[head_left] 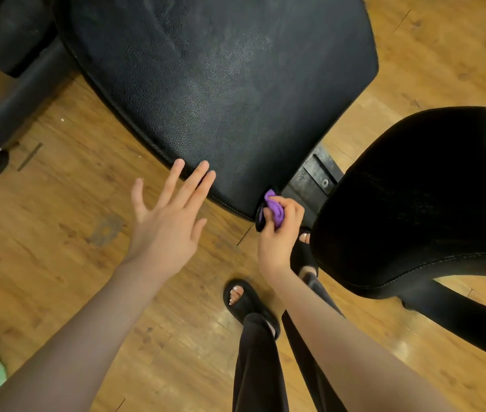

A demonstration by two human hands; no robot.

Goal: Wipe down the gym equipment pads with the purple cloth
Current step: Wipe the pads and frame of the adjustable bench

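The large black pad [221, 93] ran with its long axis from the upper left of the view down toward the lower right, its narrower end reaching toward the person and ending in a stitched edge. A second black pad [414, 203] sat just beside it on the right, across a gap where a metal bracket [316, 179] showed.

The purple cloth [274, 208] was bunched into a small wad at the near corner of the large pad, pressed against a dark round fitting under that corner. The right hand [279, 236] gripped it with fingers curled round the wad, knuckles up, the forearm rising from the lower right.

The left hand [167, 221] was spread flat, fingers straight and fanned, pointing up and to the right; three fingertips [203, 168] lay over the pad's near edge, though contact could not be told. It held nothing.

Below, two black sandals [250, 301] stood on the wooden floor [42, 233].
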